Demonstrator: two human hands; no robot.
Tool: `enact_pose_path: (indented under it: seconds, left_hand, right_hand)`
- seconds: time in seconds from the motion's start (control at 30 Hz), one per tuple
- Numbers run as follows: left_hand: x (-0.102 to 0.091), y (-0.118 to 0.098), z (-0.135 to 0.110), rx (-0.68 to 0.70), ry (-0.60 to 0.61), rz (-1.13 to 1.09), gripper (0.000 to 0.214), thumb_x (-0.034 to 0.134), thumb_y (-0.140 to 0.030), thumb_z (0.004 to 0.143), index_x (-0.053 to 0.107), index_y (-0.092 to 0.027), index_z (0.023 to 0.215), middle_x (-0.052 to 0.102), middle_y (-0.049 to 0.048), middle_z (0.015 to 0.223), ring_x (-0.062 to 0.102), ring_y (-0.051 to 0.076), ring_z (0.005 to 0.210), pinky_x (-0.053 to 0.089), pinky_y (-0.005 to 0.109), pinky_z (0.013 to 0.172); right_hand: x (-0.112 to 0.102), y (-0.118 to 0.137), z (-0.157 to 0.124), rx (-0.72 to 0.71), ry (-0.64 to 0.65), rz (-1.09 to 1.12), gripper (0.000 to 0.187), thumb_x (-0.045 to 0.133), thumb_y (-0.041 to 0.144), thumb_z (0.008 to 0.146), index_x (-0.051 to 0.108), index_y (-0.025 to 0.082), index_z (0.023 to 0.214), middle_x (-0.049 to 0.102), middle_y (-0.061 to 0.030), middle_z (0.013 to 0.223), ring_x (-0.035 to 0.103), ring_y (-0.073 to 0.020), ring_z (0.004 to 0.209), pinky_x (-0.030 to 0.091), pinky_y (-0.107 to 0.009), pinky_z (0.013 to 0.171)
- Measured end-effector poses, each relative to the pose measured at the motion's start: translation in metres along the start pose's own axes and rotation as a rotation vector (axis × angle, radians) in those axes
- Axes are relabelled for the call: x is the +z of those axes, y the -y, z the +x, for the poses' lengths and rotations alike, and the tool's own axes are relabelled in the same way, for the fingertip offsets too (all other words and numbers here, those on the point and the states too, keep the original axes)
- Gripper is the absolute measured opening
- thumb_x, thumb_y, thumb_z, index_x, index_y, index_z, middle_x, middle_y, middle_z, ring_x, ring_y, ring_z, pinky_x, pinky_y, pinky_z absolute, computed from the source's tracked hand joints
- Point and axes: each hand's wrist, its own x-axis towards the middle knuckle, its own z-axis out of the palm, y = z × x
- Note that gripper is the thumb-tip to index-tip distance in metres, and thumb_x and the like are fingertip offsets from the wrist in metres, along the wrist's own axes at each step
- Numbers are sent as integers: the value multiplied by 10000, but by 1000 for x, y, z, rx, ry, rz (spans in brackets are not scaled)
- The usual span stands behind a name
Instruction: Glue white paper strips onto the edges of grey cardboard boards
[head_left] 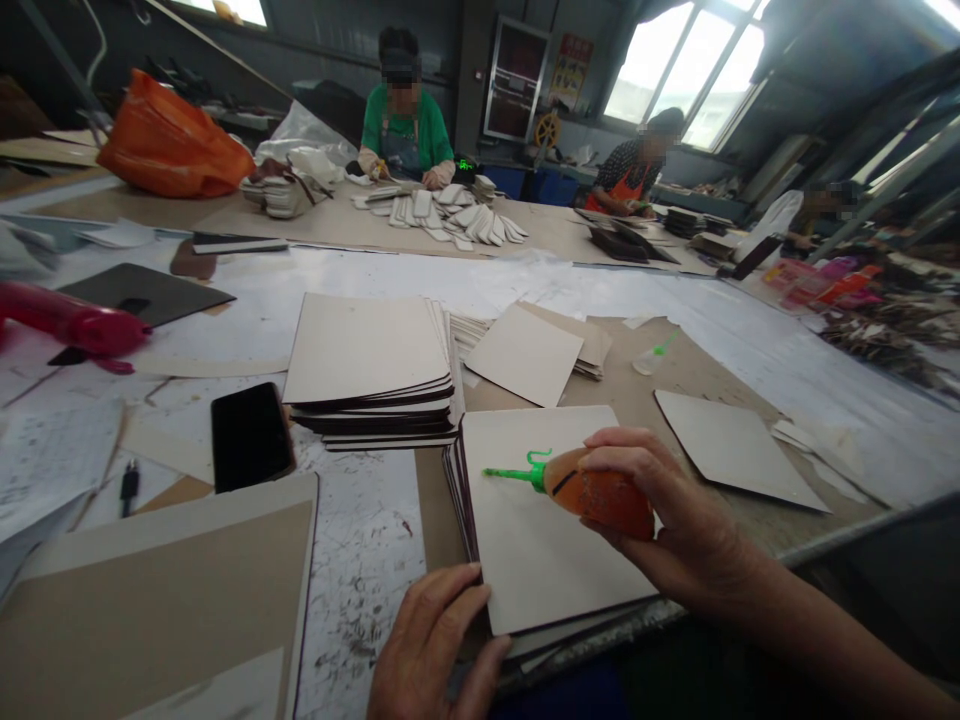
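Observation:
My right hand (675, 510) is wrapped round an orange squeeze bottle (600, 492) with a green nozzle. The bottle lies nearly level over a stack of off-white boards (547, 570), its nozzle tip pointing left above the top board. At the stack's lower left corner rests my left hand (435, 640), fingers apart, fingertips touching the board edges. Just behind and to the left stands a taller stack of similar dark-edged boards (367, 350). Several loose boards (525, 352) lie beyond the near stack, and a single board (731, 445) lies to its right.
A black phone (251, 437), a pen (130, 487) and a large framed board (165, 600) lie on the left. A small clear bottle with a green nozzle (654, 355) is at right. Across the table, a person in green (405, 125) sits behind piled white pieces (465, 215).

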Motion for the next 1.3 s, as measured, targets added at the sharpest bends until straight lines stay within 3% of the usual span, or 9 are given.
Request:
enact_pose_path:
  seconds: [0.47, 0.63, 1.1, 1.3]
  left_hand:
    - [-2, -4, 0, -38, 34, -6, 290, 594, -179, 783, 542, -161, 1068, 617, 86, 1046, 564, 161, 1017, 513, 272, 871]
    - [-4, -8, 4, -46, -5, -35, 252, 576, -159, 794, 560, -149, 1045, 619, 81, 1029, 562, 148, 1004, 503, 254, 868]
    - [-4, -12, 2, -72, -17, -78, 238, 576, -148, 808, 569, -147, 1046, 622, 82, 1034, 552, 153, 1007, 490, 290, 884]
    - [-5, -16, 4, -60, -28, -85, 199, 571, -122, 808, 585, -145, 1005, 607, 74, 1022, 540, 133, 1003, 466, 250, 897]
  right_hand:
    - [-18, 17, -25, 33, 139, 51, 436, 544, 101, 784, 440, 297, 1159, 572, -61, 1132, 535, -206, 1079, 497, -295, 866]
    - [-24, 25, -34, 63, 159, 94, 451, 571, 137, 778, 454, 336, 1165, 602, -42, 1130, 571, -231, 1048, 527, -308, 821]
    - [-39, 38, -53, 98, 235, 132, 539, 607, 125, 738, 443, 326, 1210, 570, -23, 1199, 555, -187, 1073, 511, -227, 838]
    - [-37, 35, -62, 137, 284, 168, 528, 617, 160, 762, 409, 324, 1218, 538, -35, 1217, 528, -192, 1101, 497, -247, 864]
